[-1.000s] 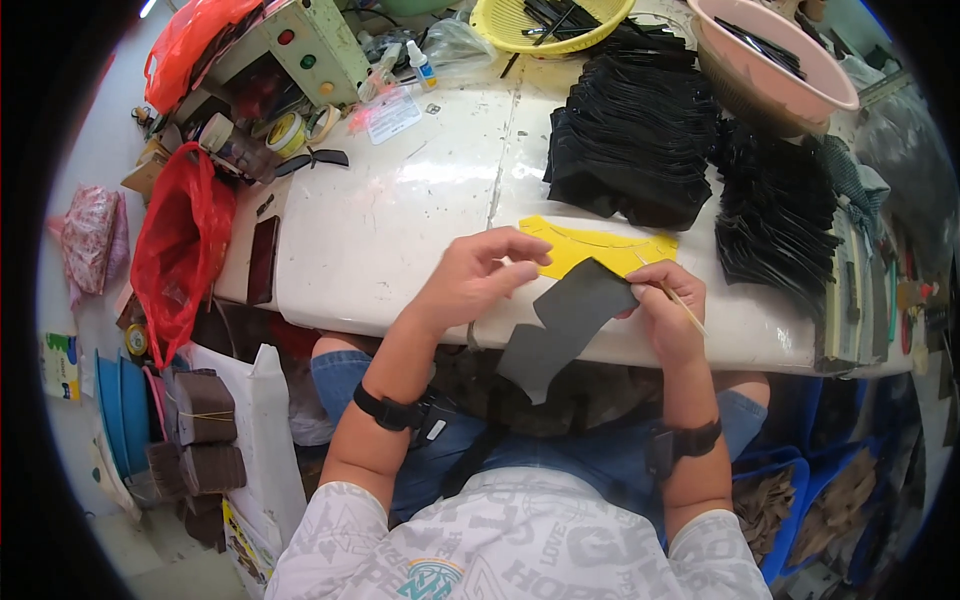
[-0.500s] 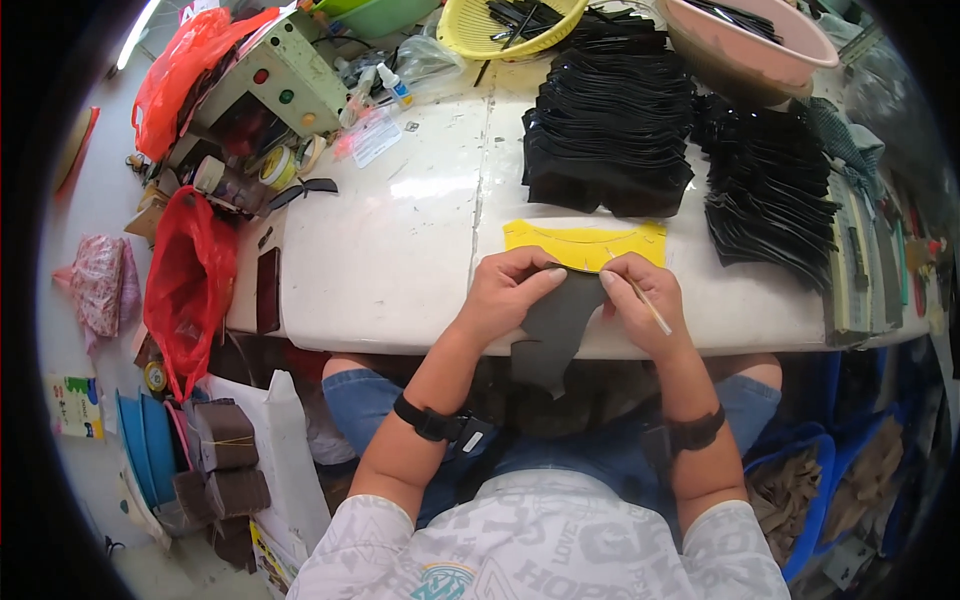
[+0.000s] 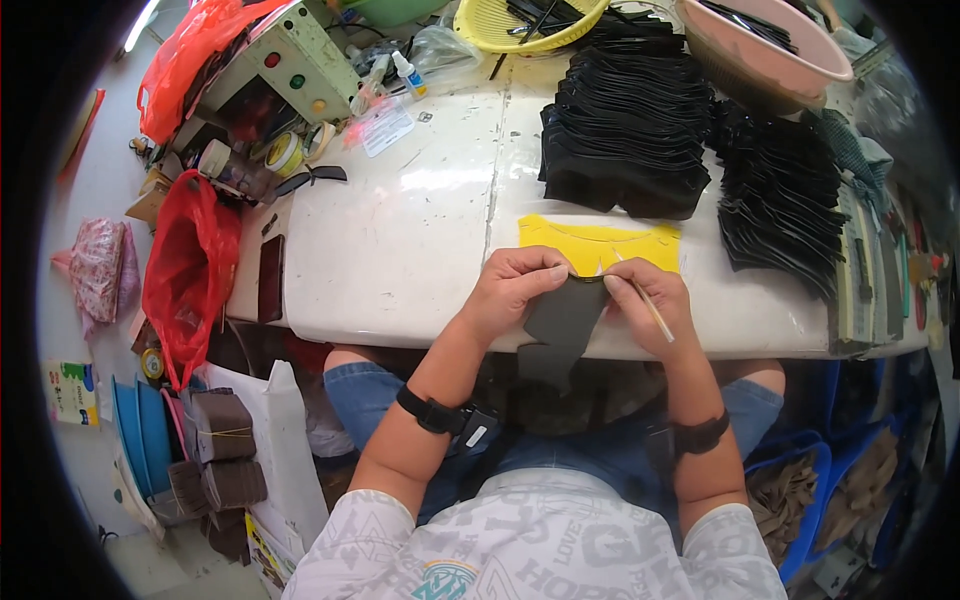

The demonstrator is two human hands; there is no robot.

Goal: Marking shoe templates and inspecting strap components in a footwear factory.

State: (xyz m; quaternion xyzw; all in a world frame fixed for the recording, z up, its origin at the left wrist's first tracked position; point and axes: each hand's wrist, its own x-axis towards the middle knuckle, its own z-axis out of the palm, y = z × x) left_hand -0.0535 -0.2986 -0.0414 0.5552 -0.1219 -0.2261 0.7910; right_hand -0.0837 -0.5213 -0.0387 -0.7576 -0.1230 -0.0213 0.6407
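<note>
A dark grey flat cut piece (image 3: 563,318), perhaps leather or a similar sheet, hangs over the table's front edge. My left hand (image 3: 512,288) pinches its top edge between thumb and fingers. On the other side of that edge, my right hand (image 3: 652,296) is closed on it too. A thin pale pen-like stick (image 3: 656,314) lies across the right hand's fingers, its lower end pointing toward the wrist. Just beyond both hands, a yellow flat template (image 3: 640,240) with a curved line lies on the white table (image 3: 400,250).
Tall rows of glossy black pieces (image 3: 625,130) stand behind the template, with more black pieces (image 3: 780,195) to their right. A yellow basket (image 3: 530,35) and a pink basin (image 3: 770,50) sit at the back. A dark phone (image 3: 271,278) and red bag (image 3: 190,270) are at left.
The table and its things sit slightly farther right in the picture. Both hands keep their pinch on the dark grey piece, whose top edge now looks straighter between them.
</note>
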